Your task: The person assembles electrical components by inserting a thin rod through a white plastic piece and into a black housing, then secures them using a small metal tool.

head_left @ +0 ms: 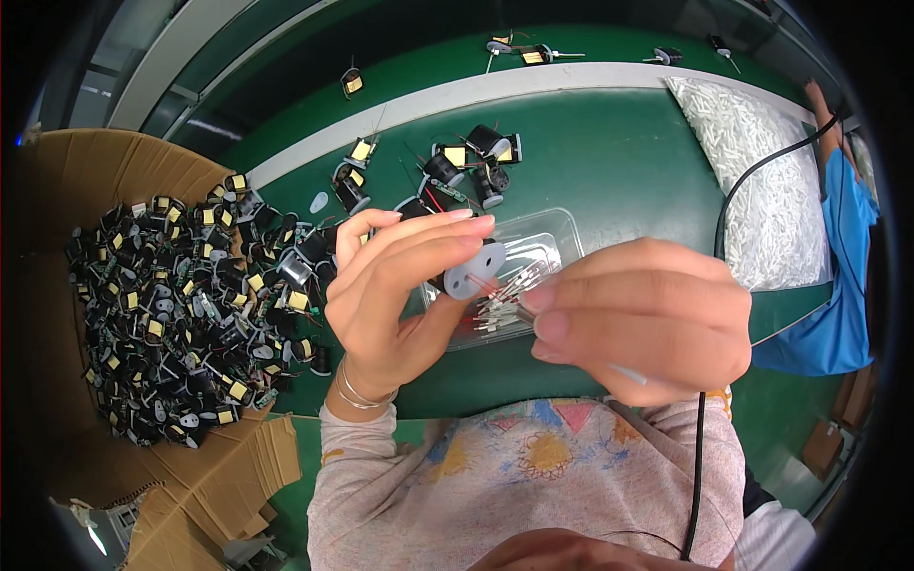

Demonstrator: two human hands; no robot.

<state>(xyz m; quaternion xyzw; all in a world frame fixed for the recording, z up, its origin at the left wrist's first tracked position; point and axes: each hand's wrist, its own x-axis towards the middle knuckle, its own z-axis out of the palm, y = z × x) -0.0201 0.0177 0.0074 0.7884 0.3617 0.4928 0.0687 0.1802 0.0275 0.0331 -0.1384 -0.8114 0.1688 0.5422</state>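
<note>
My left hand point(386, 285) is closed around a small black part whose grey oval end plate point(473, 274), with round holes, faces right. Thin red wires come out of the plate toward my right fingertips. My right hand point(652, 319) is pinched just right of the plate, and what lies between the fingertips is hidden. A slim whitish tube point(628, 375) sticks out under the curled fingers of that hand. Below both hands stands a clear plastic tray point(568, 225) holding many small white and metal pieces point(514, 300).
At left, a large cardboard box point(105, 157) is heaped with black parts point(181, 324). More parts point(443, 167) lie behind my left hand and along the far green strip. A clear bag of white tubes point(762, 190) lies at right, with a black cable point(743, 186) crossing it.
</note>
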